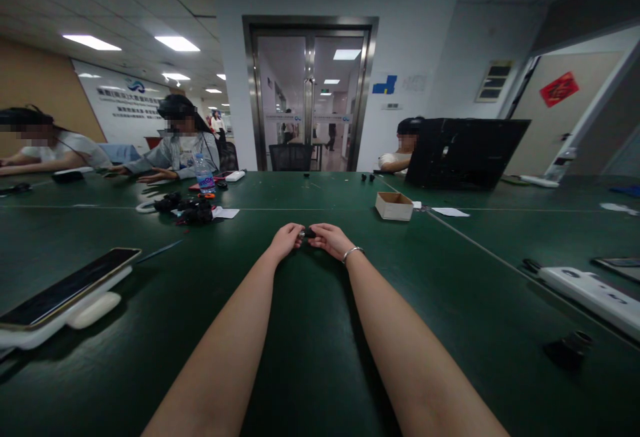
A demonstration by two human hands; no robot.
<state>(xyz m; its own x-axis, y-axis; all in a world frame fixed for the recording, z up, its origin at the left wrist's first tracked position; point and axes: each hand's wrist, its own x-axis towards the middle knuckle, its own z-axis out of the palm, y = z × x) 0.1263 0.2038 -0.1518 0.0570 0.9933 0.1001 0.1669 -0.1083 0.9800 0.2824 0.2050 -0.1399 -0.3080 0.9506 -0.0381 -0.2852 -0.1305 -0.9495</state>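
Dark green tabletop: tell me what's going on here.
A person's bare left hand and bare right hand together hold a small black-and-silver piece over the dark green tabletop. Beyond them, to the right, stands a small, open, pale cardboard box; to the left lies a black cluster of objects, too blurred to identify.

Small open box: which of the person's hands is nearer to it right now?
Right. The right hand is left of the small open box, nearer the wearer; the left hand is farther left, beyond the right one.
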